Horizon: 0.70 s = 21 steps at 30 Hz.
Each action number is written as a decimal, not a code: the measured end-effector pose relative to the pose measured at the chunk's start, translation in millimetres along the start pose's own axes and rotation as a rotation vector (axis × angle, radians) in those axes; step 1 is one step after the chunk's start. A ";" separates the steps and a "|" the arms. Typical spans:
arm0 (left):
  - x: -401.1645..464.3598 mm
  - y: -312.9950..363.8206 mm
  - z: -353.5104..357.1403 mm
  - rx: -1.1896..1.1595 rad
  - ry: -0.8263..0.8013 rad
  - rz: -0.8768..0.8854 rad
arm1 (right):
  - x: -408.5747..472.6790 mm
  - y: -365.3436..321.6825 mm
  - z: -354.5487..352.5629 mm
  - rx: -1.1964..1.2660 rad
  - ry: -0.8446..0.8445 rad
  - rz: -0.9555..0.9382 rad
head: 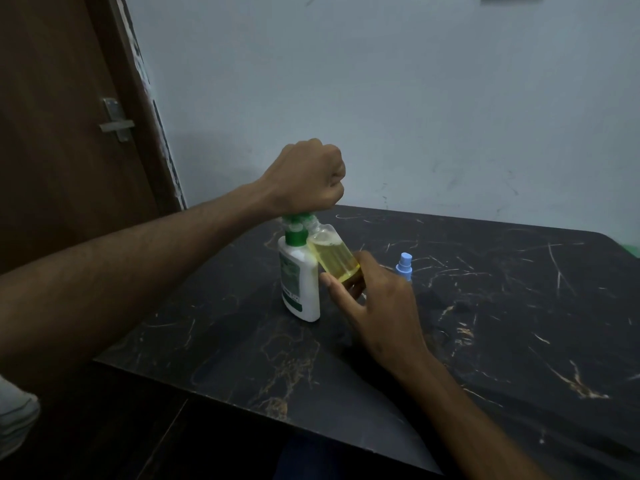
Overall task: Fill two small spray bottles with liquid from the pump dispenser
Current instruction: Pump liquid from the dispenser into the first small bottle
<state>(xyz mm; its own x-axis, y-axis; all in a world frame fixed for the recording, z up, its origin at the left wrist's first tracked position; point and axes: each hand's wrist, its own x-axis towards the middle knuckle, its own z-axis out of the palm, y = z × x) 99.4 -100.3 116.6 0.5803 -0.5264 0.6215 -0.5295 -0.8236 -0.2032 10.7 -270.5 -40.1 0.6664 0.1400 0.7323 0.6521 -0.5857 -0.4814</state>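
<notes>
A white pump dispenser [300, 282] with a green collar and label stands on the dark marble table [485, 323]. My left hand [306, 178] is closed in a fist on top of its green pump head, covering it. My right hand [375, 299] grips the base of a small clear bottle [332, 256] filled with yellow liquid, tilted so its open neck meets the pump spout. A second small bottle with a blue spray cap [404, 266] stands just behind my right hand, mostly hidden.
A brown door [69, 133] with a metal latch stands at the left. A pale wall runs behind the table. The table's near edge cuts diagonally across the lower part of the view.
</notes>
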 end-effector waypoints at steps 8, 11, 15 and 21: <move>0.0 1.2 4.8 -0.009 -0.003 0.012 | 0.6 0.0 0.2 -0.004 0.007 0.003; 0.3 1.0 0.5 0.022 -0.006 0.032 | 0.3 0.0 0.4 -0.007 0.006 -0.002; 3.8 2.9 -2.7 0.048 0.010 0.055 | 0.7 0.2 0.8 -0.008 0.008 -0.003; -0.2 3.1 4.5 0.007 -0.004 0.035 | 1.0 1.4 1.6 -0.015 0.007 -0.010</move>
<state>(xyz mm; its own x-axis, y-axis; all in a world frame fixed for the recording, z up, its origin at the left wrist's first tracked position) 100.4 -103.7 112.5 0.5639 -0.5555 0.6111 -0.5451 -0.8062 -0.2298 12.8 -269.9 -40.8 0.6575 0.1400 0.7404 0.6531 -0.5959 -0.4673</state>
